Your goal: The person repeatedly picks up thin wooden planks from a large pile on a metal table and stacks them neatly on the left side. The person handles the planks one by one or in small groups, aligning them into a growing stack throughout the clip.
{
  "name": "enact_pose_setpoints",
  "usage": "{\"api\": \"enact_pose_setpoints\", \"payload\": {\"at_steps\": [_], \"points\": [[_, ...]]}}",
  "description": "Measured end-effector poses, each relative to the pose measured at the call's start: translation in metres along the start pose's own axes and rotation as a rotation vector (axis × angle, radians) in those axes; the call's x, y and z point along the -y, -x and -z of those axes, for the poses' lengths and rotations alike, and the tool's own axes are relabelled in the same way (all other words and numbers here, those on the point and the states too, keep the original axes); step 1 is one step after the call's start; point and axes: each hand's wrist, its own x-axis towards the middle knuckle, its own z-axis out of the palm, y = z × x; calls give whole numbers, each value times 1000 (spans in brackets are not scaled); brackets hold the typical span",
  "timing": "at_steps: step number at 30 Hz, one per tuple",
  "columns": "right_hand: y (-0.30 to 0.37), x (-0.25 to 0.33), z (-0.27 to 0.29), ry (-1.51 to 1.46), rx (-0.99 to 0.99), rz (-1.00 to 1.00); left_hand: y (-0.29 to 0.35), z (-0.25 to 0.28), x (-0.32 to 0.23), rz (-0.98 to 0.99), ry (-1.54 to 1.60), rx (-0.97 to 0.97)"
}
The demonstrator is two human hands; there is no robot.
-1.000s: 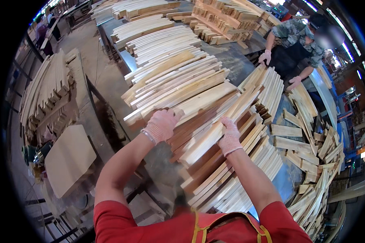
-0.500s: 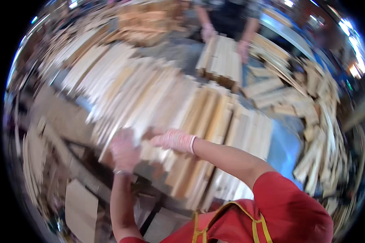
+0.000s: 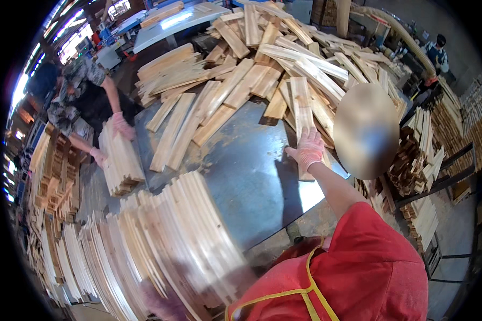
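Note:
My right hand (image 3: pixel 307 147), in a pale glove with red on it, lies with its fingers stretched over a wooden board (image 3: pixel 302 109). That board rests at the near side of a heap of loose boards. At the lower left my left hand (image 3: pixel 163 302) is a gloved blur beside a long row of boards (image 3: pixel 171 230) standing on edge; its fingers are smeared by motion. Whether it touches the row I cannot tell.
Across the metal table (image 3: pixel 246 166), a person's gloved hands (image 3: pixel 123 126) hold a bundle of boards (image 3: pixel 118 155). The heap of loose boards (image 3: pixel 241 88) spreads over the far side. Stacked boards (image 3: pixel 418 155) stand on a rack at the right. A blurred oval patch hides part of the view.
My view has swung to the right. My right hand has left the row of boards and now lies on a board of the heap. My left hand remains by the row.

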Motion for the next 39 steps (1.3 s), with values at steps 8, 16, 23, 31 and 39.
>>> {"api": "enact_pose_setpoints", "payload": {"at_steps": [8, 16, 23, 31, 39], "points": [[21, -70, -6, -1267, 654, 14, 64, -206, -235, -98, 179, 797], [-102, -216, -43, -199, 103, -12, 105, -316, -211, 647, 1013, 1385], [-63, -182, -36, -716, 240, 52, 144, -331, -257, 155, 271, 1042], [63, -32, 67, -494, 361, 1453, 82, -162, -286, -916, -449, 115], [69, 59, 37, -543, 125, 995, 53, -34, -137, 5, -650, 335]]}}
